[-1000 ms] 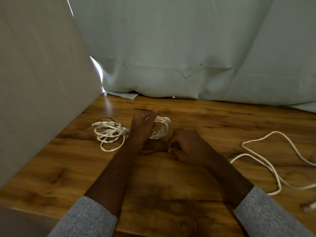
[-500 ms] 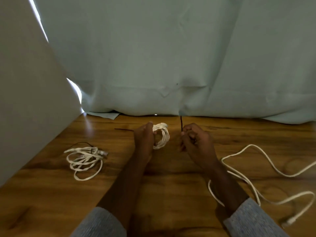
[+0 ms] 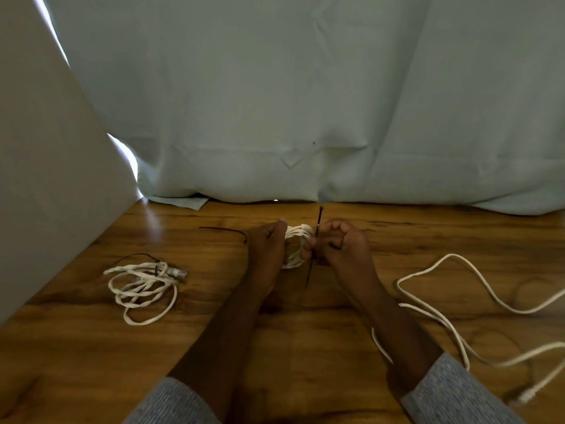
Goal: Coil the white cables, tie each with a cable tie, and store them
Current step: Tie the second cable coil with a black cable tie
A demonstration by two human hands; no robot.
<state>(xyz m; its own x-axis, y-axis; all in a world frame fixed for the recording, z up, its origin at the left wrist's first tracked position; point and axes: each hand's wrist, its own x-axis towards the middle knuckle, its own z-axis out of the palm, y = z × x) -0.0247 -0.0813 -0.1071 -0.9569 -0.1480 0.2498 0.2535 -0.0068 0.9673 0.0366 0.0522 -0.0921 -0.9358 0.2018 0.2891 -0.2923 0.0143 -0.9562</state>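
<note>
My left hand (image 3: pixel 267 246) grips a small coil of white cable (image 3: pixel 296 246) held above the wooden table (image 3: pixel 275 347). Right beside the coil, my right hand (image 3: pixel 344 243) pinches a black cable tie (image 3: pixel 315 246) that stands nearly upright, its head at the top. The tie's lower end hangs below my fingers. Another white cable coil (image 3: pixel 143 286) lies on the table at the left with a dark tie on it. A loose white cable (image 3: pixel 458 310) sprawls on the right, its plug (image 3: pixel 527 396) near the front edge.
A spare black cable tie (image 3: pixel 224 230) lies on the table left of my left hand. A pale curtain (image 3: pixel 305 102) hangs along the table's far edge. A light panel (image 3: pixel 46 179) walls off the left side.
My right hand lifted the black tie off the table and brought it against the coil in my left hand. The view shifted, so the tied coil now sits further left.
</note>
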